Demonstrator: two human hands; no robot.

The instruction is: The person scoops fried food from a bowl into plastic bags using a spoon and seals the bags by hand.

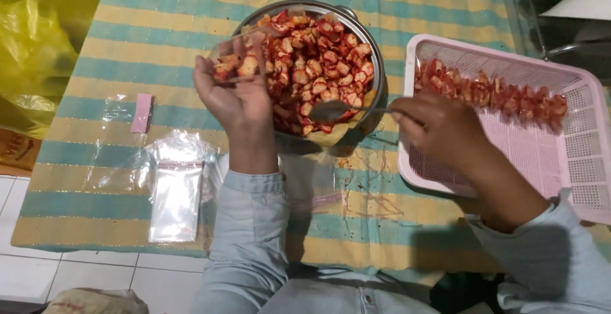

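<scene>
Pink basket (573,161) beside right hand (439,129); clear bags (175,193), perhaps empty, near left hand (232,94).

Left hand (232,94) raised, palm toward the camera, fingers curled upward in a cupped grip; forearm runs straight up from below in a pale sleeve. Right hand (439,129) knuckles up, fingers pinched closed, wrist angled in from lower right.

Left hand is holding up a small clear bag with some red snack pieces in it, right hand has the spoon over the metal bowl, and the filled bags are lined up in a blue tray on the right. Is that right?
Not quite: the tray is pink, not blue, as the head view shows. The rest holds: the left hand holds up a small clear bag of red pieces, the right hand has the spoon over the metal bowl, and the filled bags line the tray.
</scene>
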